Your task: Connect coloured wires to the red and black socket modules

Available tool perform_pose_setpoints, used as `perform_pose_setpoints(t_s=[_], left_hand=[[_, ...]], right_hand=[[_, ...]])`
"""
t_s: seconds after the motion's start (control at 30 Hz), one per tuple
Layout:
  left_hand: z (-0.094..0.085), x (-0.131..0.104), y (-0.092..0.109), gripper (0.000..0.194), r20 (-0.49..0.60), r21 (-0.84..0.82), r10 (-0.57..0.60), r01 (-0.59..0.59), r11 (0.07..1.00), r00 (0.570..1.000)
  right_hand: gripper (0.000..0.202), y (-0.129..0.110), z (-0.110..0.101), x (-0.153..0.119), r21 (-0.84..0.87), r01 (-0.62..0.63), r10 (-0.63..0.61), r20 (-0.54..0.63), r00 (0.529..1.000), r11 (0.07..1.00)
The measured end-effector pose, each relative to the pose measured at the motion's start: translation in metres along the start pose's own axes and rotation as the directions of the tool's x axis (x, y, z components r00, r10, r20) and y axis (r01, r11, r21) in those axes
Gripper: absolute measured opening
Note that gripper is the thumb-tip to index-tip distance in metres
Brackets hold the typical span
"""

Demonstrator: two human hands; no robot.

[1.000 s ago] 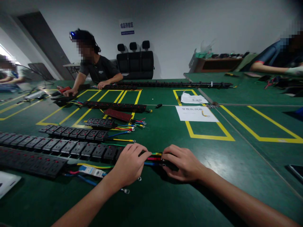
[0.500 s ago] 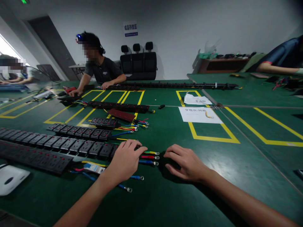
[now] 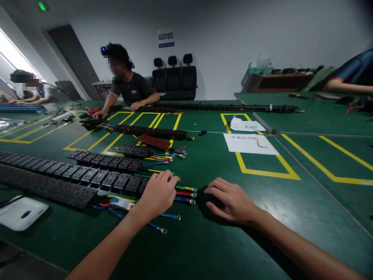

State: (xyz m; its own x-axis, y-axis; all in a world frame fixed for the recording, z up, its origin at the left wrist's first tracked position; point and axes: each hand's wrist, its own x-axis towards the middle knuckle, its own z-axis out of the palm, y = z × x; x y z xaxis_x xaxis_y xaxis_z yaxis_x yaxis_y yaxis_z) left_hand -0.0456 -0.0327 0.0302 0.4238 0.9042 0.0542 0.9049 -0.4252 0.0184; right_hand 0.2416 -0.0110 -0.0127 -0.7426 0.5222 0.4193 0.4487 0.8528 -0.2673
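Three coloured leads (image 3: 183,193), toward the table's (image 3: 186,249) near edge, emerge past the left hand (image 3: 159,191), whose fingers bend over them; cannot tell if gripping. They're likely light and springy, best pinched just behind the lugs (image 3: 194,190). The right hand (image 3: 229,200) sits apart, fingers loosely parted around nothing; socket strips (image 3: 96,177) run toward the left edge

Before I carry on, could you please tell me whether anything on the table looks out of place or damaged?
Slightly: beyond the right hand, one paper looks ragged and crumpled, unlike the flat sheet beside it. I see no spill, and the three wires between that hand and the left hand lie side by side.
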Motion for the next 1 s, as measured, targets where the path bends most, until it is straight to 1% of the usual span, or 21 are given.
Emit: perform_pose_setpoints(t_s=[0.13, 0.23, 0.37, 0.47, 0.6, 0.73, 0.8, 0.9, 1.0], left_hand=[[0.003, -0.001, -0.002, 0.032, -0.041, 0.005, 0.0, 0.0, 1.0, 0.999], [0.002, -0.004, 0.0, 0.036, -0.043, 0.03, -0.014, 0.016, 0.999, 0.999], [-0.007, -0.004, 0.002, 0.04, -0.019, 0.083, -0.033, 0.035, 0.996, 0.999], [-0.015, 0.0, 0.0, 0.039, 0.002, 0.113, -0.047, 0.047, 0.993, 0.999], [-0.025, 0.004, -0.012, 0.042, 0.022, 0.12, -0.072, 0.069, 0.99, 0.997], [-0.028, 0.001, -0.028, 0.043, 0.077, 0.155, -0.104, 0.091, 0.984, 0.992], [-0.028, -0.003, -0.036, 0.042, 0.086, 0.162, -0.122, 0.107, 0.981, 0.989], [-0.028, -0.007, -0.046, 0.039, 0.097, 0.183, -0.18, 0.16, 0.97, 0.979], [-0.029, -0.008, -0.053, 0.035, 0.136, 0.206, -0.277, 0.246, 0.947, 0.951]], right_hand=[[0.023, 0.0, 0.0, 0.001, 0.003, -0.003, 0.003, 0.008, 1.0, 1.0], [0.024, 0.0, 0.0, 0.001, -0.004, -0.008, 0.008, 0.014, 1.0, 1.0], [0.025, 0.0, 0.0, 0.002, -0.006, -0.012, 0.012, 0.017, 1.0, 1.0], [0.025, 0.0, 0.0, 0.002, -0.005, -0.02, 0.02, 0.018, 1.0, 1.0], [0.026, 0.0, 0.001, 0.002, -0.004, -0.023, 0.023, 0.012, 1.0, 1.0], [0.026, 0.001, 0.002, 0.002, -0.01, -0.027, 0.027, 0.013, 1.0, 1.0], [0.026, 0.001, 0.003, 0.002, -0.011, -0.028, 0.028, 0.011, 1.0, 1.0], [0.027, 0.001, 0.003, 0.003, -0.011, -0.032, 0.032, 0.011, 0.999, 0.999], [0.027, 0.001, 0.003, 0.003, -0.008, -0.037, 0.037, 0.013, 0.999, 0.999]])
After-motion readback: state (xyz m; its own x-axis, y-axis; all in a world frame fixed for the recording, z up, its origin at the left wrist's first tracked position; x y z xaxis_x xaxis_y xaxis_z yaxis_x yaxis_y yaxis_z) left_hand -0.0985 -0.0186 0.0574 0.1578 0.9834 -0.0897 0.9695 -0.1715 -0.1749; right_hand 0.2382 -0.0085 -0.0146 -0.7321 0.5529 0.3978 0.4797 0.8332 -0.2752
